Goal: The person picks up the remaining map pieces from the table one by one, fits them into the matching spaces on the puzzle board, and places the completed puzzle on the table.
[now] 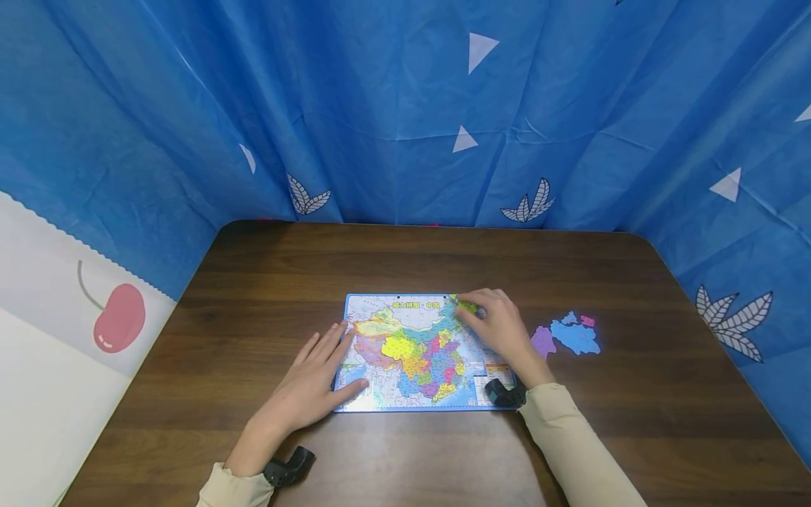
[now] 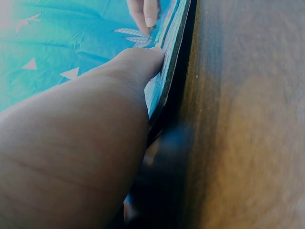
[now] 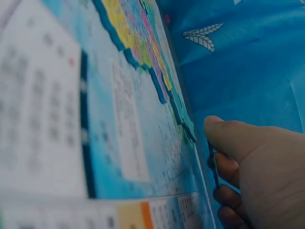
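A map puzzle board [image 1: 386,400] lies on the table, with many coloured pieces fitted together on it. My left hand [image 1: 310,384] rests on the board's left edge with fingers extended; the thumb [image 2: 147,59] touches the near edge in the left wrist view. Over the board's upper right, my right hand [image 1: 500,327] pinches a yellow-green puzzle piece [image 1: 467,307] between thumb and fingers. In the right wrist view that piece [image 3: 213,167] appears edge-on, slightly apart from the board's surface. The hand partly hides it in the head view.
Right of the board lie loose puzzle pieces: a large blue one [image 1: 575,338], a purple one [image 1: 543,341] partly behind my right wrist, a small blue one [image 1: 569,318] and a pink one [image 1: 588,321]. A blue curtain [image 1: 393,105] hangs behind the wooden table [image 1: 266,274].
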Motion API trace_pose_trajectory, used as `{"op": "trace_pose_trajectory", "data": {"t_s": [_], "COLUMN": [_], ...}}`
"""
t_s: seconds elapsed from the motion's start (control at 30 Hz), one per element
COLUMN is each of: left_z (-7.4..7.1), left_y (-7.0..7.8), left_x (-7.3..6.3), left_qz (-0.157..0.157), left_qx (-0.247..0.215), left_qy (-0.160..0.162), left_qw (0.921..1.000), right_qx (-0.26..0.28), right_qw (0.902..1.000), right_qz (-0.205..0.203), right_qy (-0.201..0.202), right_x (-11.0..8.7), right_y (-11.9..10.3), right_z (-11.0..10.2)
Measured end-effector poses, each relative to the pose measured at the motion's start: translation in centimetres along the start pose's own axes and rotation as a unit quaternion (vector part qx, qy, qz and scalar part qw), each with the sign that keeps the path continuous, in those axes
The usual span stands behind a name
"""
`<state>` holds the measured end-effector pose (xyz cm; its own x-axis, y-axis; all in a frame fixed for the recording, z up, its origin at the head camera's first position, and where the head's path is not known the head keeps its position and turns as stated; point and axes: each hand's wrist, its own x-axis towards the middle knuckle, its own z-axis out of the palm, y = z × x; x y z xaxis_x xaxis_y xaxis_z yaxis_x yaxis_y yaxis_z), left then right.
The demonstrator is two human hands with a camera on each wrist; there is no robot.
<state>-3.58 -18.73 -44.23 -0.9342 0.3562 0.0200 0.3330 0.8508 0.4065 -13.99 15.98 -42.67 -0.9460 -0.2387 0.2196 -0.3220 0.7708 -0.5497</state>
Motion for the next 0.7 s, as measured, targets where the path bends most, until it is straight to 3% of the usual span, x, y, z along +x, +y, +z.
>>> {"op": "trace_pose_trajectory", "data": {"t_s": [0.7], "left_z": [0.02], "left_y": [-0.07], "left_x": [-0.03], "left_qz": [0.0], "left_qx": [-0.004], "left_qy": [0.0], "left_qw": [1.0], "right_qx": [-0.01], "right_qw": [0.9999], "right_qz": [0.0], "right_qy": [-0.011], "right_x": [-0.29], "right_y": [0.05], "right_z": [0.75]}}
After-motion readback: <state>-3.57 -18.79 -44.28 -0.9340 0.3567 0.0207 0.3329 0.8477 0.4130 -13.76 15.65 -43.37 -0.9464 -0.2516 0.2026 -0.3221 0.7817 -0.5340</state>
